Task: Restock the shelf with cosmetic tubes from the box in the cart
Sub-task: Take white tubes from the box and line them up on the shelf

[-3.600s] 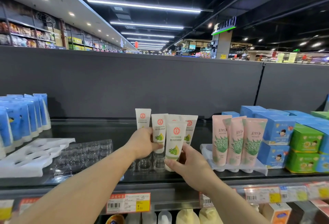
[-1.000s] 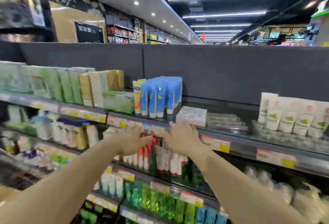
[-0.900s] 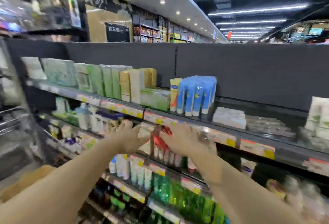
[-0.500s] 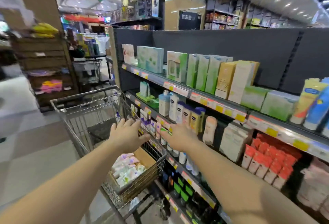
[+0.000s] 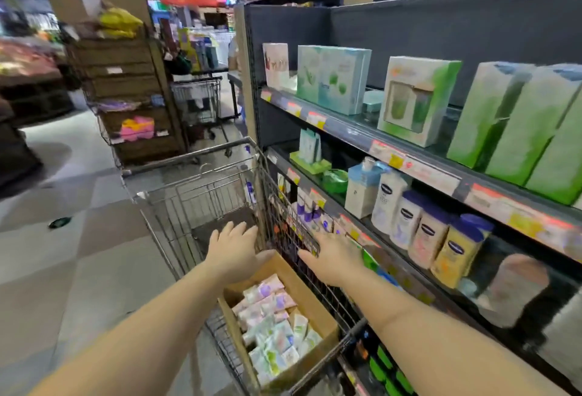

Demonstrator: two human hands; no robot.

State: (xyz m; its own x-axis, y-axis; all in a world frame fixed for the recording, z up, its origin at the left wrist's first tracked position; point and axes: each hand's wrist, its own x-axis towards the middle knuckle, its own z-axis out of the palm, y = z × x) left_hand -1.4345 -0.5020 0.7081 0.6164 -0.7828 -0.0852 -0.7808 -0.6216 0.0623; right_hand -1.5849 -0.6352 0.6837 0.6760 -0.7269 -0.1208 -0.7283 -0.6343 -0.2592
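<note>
A brown cardboard box (image 5: 315,307) sits in the near end of a wire shopping cart (image 5: 201,194), beside the shelving. Several pink, white and green cosmetic tubes (image 5: 271,326) lie packed inside it. My left hand (image 5: 234,249) hovers above the far end of the box with fingers spread, holding nothing. My right hand (image 5: 333,257) is stretched out over the cart's right wall, fingers straight and empty. Both forearms reach down from the bottom of the view.
The shelving (image 5: 441,162) runs along the right with green and white boxes (image 5: 333,77) on top and lotion bottles (image 5: 419,228) below. A second cart (image 5: 196,99) and a brown display rack (image 5: 126,96) stand further down the tiled aisle.
The view has swung left and down from the upper shelf to the cart. Both empty hands have dropped from shelf height to just above the box of tubes.
</note>
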